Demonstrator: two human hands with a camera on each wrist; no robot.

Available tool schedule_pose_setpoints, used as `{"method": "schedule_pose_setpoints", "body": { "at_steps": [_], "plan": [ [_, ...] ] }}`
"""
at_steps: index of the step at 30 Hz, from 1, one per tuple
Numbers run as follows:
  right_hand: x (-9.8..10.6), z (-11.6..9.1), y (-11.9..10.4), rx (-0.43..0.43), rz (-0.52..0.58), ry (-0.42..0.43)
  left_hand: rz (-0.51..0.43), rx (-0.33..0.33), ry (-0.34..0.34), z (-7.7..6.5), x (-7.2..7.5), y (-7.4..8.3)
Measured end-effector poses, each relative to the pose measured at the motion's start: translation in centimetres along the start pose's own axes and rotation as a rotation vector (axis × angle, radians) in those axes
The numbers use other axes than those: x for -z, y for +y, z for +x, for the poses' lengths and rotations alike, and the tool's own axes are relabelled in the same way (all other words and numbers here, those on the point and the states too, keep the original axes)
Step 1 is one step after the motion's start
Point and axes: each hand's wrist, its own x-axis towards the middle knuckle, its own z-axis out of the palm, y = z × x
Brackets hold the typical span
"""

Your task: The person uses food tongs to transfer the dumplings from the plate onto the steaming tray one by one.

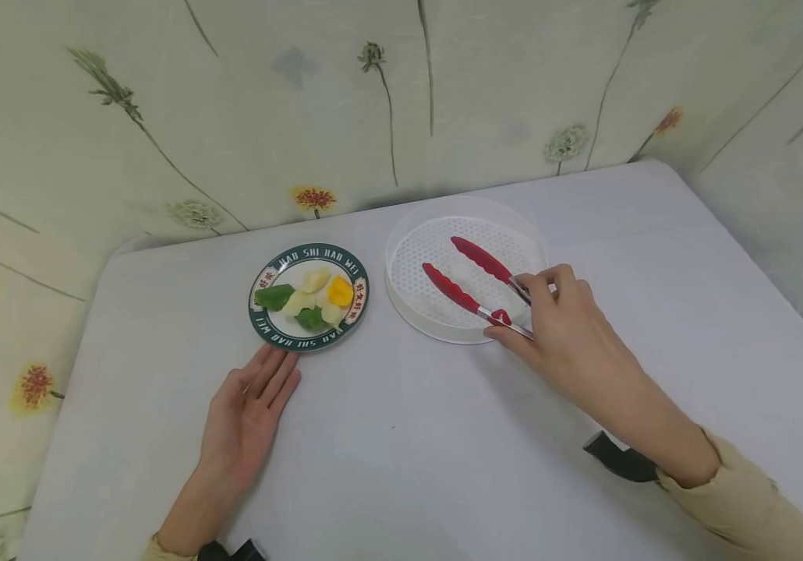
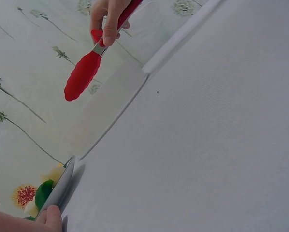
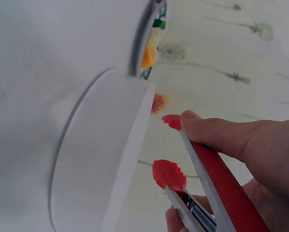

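My left hand (image 1: pixel 243 425) lies palm up at the near edge of a green-rimmed plate (image 1: pixel 288 340), its straight fingertips touching the rim. On the plate are green leaf-like pieces (image 1: pixel 274 297), a bright yellow piece (image 1: pixel 340 291) and several pale yellow pieces (image 1: pixel 315 280). My right hand (image 1: pixel 577 343) grips red-tipped metal tongs (image 1: pixel 449 285) between thumb and fingers. Their two tips stand apart, above a round white tray (image 1: pixel 401 305) with a perforated base. Nothing shows between the tips. In the right wrist view the thumb presses one red arm of the tongs (image 3: pixel 226 186).
A white cloth (image 1: pixel 387 467) covers the table, its far edge against a flower-patterned backdrop (image 1: pixel 472 93). The plate stands left of the tray with a narrow gap between them. Dark straps (image 1: pixel 622 460) sit at both wrists.
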Motion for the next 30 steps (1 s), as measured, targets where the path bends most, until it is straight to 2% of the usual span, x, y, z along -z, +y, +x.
{"method": "schedule_pose_setpoints", "body": {
  "at_steps": [9, 16, 21, 30],
  "plan": [
    [-0.9, 0.7, -2.2, 0.082, -0.005, -0.022, 0.0, -0.016, 0.008, 0.1, 0.3, -0.1],
    [-1.6, 1.4, -3.8, 0.137, -0.013, -0.079, -0.027, -0.019, 0.013, 0.1, 0.4, 0.0],
    [-2.2, 1.6, -4.6, 0.144, -0.029, -0.125, -0.048, -0.016, -0.001, 0.2, 0.1, -0.1],
    [-4.0, 2.1, -6.3, 0.178, -0.044, -0.176, -0.014, -0.026, 0.019, 0.0, -0.1, -0.3]
  ]
}}
